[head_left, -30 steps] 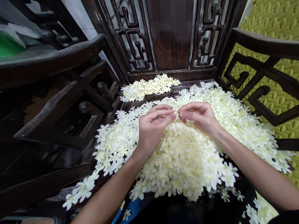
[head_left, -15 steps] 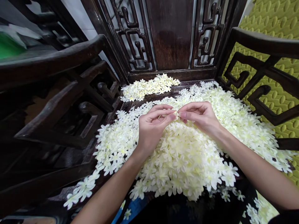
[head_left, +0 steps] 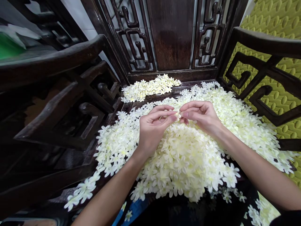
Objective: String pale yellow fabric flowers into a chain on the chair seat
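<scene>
Close together above a big heap of pale yellow-white flowers (head_left: 183,160), my two hands meet fingertip to fingertip. Thumb and forefinger of my left hand (head_left: 155,125) are pinched on a small pale flower (head_left: 178,116), mostly covered by the fingers. My right hand (head_left: 202,114) pinches at the same flower from the other side, its thumb and forefinger pressed together. The flowers in the heap look like flat artificial blossoms with several rounded petals.
The heap lies on a dark wooden chair seat (head_left: 178,89), with a smaller flower pile (head_left: 150,88) at the back. Carved armrests stand left (head_left: 70,53) and right (head_left: 265,39). Behind rises a carved backrest (head_left: 171,34). Yellow textured padding (head_left: 277,18) is on the right.
My right hand has shifted very slightly, its fingertips a little farther from the left ones. More of the small flower shows between them. My left hand is nearly still.
</scene>
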